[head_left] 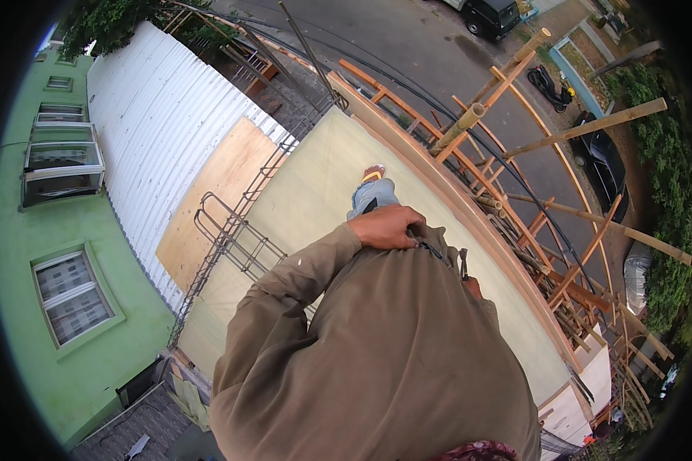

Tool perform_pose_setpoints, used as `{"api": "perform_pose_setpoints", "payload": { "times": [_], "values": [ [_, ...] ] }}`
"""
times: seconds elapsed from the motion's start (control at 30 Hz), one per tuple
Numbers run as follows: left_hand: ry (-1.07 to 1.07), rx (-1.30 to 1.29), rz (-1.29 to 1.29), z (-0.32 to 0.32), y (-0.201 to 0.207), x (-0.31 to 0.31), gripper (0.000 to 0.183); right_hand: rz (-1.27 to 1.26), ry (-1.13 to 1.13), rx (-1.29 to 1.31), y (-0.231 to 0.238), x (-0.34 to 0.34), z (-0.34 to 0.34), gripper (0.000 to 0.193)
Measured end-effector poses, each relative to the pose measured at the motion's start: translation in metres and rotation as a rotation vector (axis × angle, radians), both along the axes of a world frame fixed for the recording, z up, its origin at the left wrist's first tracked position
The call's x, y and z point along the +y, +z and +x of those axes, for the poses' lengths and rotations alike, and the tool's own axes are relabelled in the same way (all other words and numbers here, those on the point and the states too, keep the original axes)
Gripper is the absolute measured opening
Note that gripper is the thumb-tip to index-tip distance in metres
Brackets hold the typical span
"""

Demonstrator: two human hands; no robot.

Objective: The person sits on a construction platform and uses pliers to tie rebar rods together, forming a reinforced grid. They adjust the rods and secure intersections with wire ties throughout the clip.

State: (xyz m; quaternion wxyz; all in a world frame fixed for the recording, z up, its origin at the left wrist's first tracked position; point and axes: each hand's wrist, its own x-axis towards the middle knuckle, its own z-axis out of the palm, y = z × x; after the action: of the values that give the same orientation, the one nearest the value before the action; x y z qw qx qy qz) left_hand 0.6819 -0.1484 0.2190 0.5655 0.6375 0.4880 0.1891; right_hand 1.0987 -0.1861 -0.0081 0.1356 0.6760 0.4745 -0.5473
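My left hand [387, 227] is closed on the lower hem of the brown jacket [419, 346] I wear, at waist height. A dark cord [430, 250] hangs by its fingertips, and another dark cord end [464, 263] sticks out farther right along the hem. Only a sliver of my right hand [474, 289] shows past the jacket's right side; its fingers are hidden. Below the hands, one leg in light blue jeans [373, 197] and a foot in a yellow-strapped sandal [374, 174] rest on a pale sheeted deck [307, 177].
A wooden edge board [469, 207] borders the deck on the right, with bamboo and timber scaffolding [507, 154] beyond it above a street. Steel rebar cages [234, 234], a plywood sheet [215, 192] and a white corrugated roof [154, 100] lie left, beside a green building [61, 230].
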Motion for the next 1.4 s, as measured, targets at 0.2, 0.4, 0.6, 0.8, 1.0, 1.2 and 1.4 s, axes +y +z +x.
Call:
{"api": "perform_pose_setpoints", "payload": {
  "times": [0.2, 0.4, 0.6, 0.8, 1.0, 1.2, 1.4],
  "values": [
    [-0.117, 0.216, 0.155, 0.015, 0.004, 0.014, 0.033, 0.004, -0.035, 0.003, 0.009, 0.004, 0.003, 0.019],
    [-0.094, 0.227, 0.185, 0.023, -0.014, 0.014, 0.029, 0.039, -0.093, 0.015, -0.018, -0.002, 0.012, 0.018],
    [-0.146, 0.106, 0.047, 0.016, -0.002, 0.029, 0.032, 0.051, -0.159, 0.045, -0.028, -0.018, 0.011, 0.019],
    [-0.274, 0.101, -0.062, 0.054, 0.008, 0.057, 0.026, 0.115, -0.186, -0.211, -0.036, -0.048, 0.024, 0.037],
    [-0.700, 0.146, -0.323, 0.116, 0.005, 0.088, 0.032, 0.067, -0.500, -0.252, -0.045, -0.103, 0.031, 0.038],
    [-1.183, 0.276, 0.071, 0.190, 0.019, 0.091, 0.027, 0.019, -0.821, -0.230, -0.037, -0.174, 0.008, 0.038],
    [-1.392, 0.151, 0.194, 0.250, 0.012, 0.071, 0.021, -0.100, -0.997, -0.240, -0.027, -0.252, -0.021, 0.040]
  ]
}}
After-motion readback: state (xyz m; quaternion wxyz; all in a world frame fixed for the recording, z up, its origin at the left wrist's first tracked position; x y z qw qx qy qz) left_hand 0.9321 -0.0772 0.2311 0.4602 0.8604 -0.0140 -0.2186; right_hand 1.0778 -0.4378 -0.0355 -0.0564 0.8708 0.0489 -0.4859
